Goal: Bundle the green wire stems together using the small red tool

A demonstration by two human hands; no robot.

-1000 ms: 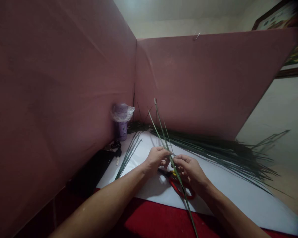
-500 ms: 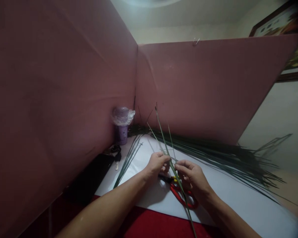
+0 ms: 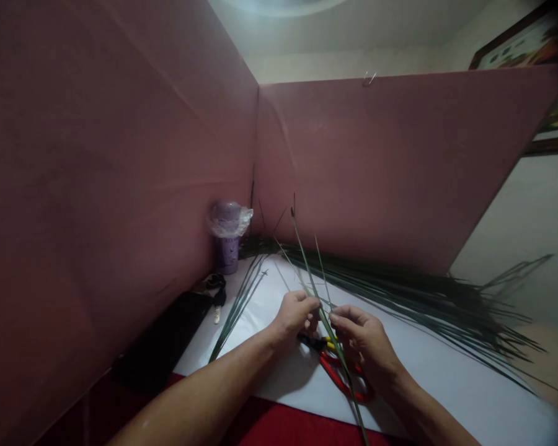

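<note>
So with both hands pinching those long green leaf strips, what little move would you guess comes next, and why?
Probably the right hand folds its strip across the one the left hand pinches. The leaf strips already cross between the fingertips, above the red scissors, which lie untouched on the white sheet.

Home craft corner, framed picture (image 3: pixel 530 46) (maroon partition (image 3: pixel 390 161))
</note>
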